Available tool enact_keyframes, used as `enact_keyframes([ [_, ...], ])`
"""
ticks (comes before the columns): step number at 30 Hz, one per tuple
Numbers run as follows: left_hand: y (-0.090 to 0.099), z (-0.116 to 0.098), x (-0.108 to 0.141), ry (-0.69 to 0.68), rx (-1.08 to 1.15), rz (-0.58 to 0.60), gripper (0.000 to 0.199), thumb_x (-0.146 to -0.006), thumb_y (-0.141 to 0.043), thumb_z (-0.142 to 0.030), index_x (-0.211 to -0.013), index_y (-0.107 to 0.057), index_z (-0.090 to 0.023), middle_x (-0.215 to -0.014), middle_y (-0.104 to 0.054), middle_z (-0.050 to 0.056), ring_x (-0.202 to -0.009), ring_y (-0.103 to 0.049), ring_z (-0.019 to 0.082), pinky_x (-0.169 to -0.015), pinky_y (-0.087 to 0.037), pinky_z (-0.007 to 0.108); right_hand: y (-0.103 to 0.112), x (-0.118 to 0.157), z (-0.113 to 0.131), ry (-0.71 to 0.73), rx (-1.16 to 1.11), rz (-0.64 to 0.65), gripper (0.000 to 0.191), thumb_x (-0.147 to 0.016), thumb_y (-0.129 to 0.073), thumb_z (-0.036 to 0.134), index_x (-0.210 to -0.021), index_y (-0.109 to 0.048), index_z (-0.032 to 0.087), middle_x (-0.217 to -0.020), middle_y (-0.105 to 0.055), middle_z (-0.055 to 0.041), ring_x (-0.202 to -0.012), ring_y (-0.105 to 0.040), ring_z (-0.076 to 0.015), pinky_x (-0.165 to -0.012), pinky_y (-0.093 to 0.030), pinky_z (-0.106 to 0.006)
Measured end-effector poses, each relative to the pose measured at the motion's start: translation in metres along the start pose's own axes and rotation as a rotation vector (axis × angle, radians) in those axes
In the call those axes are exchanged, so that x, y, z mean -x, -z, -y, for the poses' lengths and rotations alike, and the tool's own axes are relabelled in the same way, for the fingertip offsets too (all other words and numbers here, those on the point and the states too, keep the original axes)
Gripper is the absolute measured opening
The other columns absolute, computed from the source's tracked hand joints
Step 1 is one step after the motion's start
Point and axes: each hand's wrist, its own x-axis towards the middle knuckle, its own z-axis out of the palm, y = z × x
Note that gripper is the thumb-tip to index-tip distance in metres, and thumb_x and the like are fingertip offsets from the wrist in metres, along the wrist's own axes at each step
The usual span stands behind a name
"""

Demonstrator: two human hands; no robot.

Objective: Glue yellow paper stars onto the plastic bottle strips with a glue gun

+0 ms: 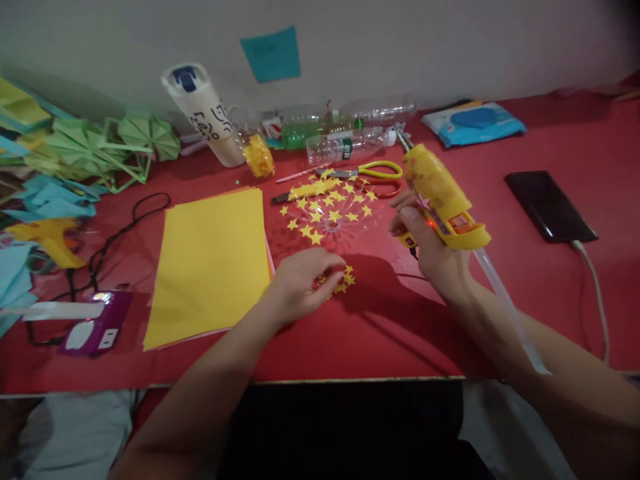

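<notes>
My right hand (430, 243) is wrapped round the handle of a yellow glue gun (435, 190), its nozzle pointing up and away and a clear glue stick (507, 307) trailing from its back. My left hand (305, 283) hovers over a small pile of yellow paper stars (344, 280), thumb and fingers curled towards each other; whether anything is between the fingertips is too small to tell. Beyond it lies a clear plastic piece (333, 223) with several yellow stars (316, 217) on and around it.
Yellow paper sheets (213, 260) lie left of centre. Behind are scissors (380, 170), a cutter (310, 192), plastic bottles (350, 143) and a tumbler (207, 117). At left sit another glue gun (50, 239), a purple power strip (107, 323) and paper shapes (80, 147). A phone (547, 203) rests right.
</notes>
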Motion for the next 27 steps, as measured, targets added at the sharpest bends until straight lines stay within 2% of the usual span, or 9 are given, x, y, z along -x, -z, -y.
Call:
enact_keyframes([
  [1, -0.005, 0.0, 0.0, -0.008, -0.042, 0.101, 0.007, -0.09, -0.055, -0.021, -0.091, -0.062, -0.019, -0.076, -0.063, 0.0, -0.067, -0.059, 0.012, -0.064, -0.049, 0.024, 0.001, 0.0, 0.001, 0.0, -0.013, 0.001, 0.029, -0.088, -0.054, 0.051, -0.082, -0.059, 0.024, -0.077, -0.061, -0.0003, -0.065, -0.059, -0.0142, -0.062, -0.052, -0.032],
  [3, -0.016, 0.001, 0.0, 0.022, -0.13, 0.218, 0.009, -0.089, -0.057, -0.024, -0.089, -0.063, -0.018, -0.08, -0.064, 0.003, -0.076, -0.062, 0.016, -0.068, -0.051, 0.028, 0.001, 0.002, 0.002, -0.002, -0.013, 0.018, 0.033, -0.086, -0.057, 0.052, -0.069, -0.057, 0.024, -0.071, -0.061, -0.0001, -0.061, -0.059, -0.014, -0.06, -0.052, -0.031],
  [7, -0.03, 0.004, -0.002, 0.079, -0.218, 0.258, 0.014, -0.084, -0.062, -0.025, -0.094, -0.065, -0.017, -0.094, -0.065, 0.009, -0.088, -0.063, 0.023, -0.076, -0.053, 0.036, 0.0, 0.005, 0.002, -0.039, 0.013, 0.025, 0.026, -0.083, -0.06, 0.052, -0.074, -0.059, 0.027, -0.07, -0.061, 0.0005, -0.056, -0.055, -0.0147, -0.053, -0.049, -0.032],
  [11, -0.033, 0.003, -0.001, 0.092, -0.283, 0.313, 0.013, -0.085, -0.061, -0.024, -0.092, -0.067, -0.016, -0.09, -0.064, 0.009, -0.082, -0.062, 0.024, -0.075, -0.054, 0.039, -0.002, 0.007, 0.005, -0.008, 0.009, 0.041, 0.021, -0.082, -0.063, 0.047, -0.078, -0.058, 0.027, -0.072, -0.06, 0.0006, -0.058, -0.057, -0.0154, -0.055, -0.049, -0.033],
  [20, -0.037, 0.009, 0.004, 0.154, -0.179, 0.262, 0.006, -0.085, -0.06, -0.021, -0.089, -0.063, -0.017, -0.087, -0.062, 0.006, -0.08, -0.062, 0.021, -0.074, -0.055, 0.037, -0.006, 0.011, 0.0, 0.084, 0.045, 0.078, 0.021, -0.083, -0.063, 0.044, -0.075, -0.058, 0.025, -0.077, -0.062, 0.0002, -0.063, -0.059, -0.0152, -0.058, -0.052, -0.033],
  [24, -0.039, 0.008, 0.004, 0.141, -0.167, 0.268, 0.015, -0.085, -0.057, -0.018, -0.098, -0.065, -0.015, -0.089, -0.062, 0.009, -0.082, -0.062, 0.023, -0.077, -0.054, 0.04, -0.007, 0.013, 0.001, 0.11, 0.071, 0.092, 0.02, -0.084, -0.062, 0.041, -0.074, -0.058, 0.024, -0.077, -0.061, 0.0, -0.065, -0.059, -0.0154, -0.06, -0.052, -0.033],
  [27, -0.04, 0.006, 0.003, 0.138, -0.141, 0.284, 0.015, -0.087, -0.053, -0.016, -0.095, -0.066, -0.015, -0.088, -0.061, 0.009, -0.082, -0.061, 0.023, -0.078, -0.053, 0.039, -0.007, 0.013, 0.003, 0.081, 0.09, 0.106, 0.022, -0.083, -0.063, 0.04, -0.072, -0.058, 0.023, -0.076, -0.061, -0.0005, -0.066, -0.06, -0.0158, -0.061, -0.052, -0.033],
])
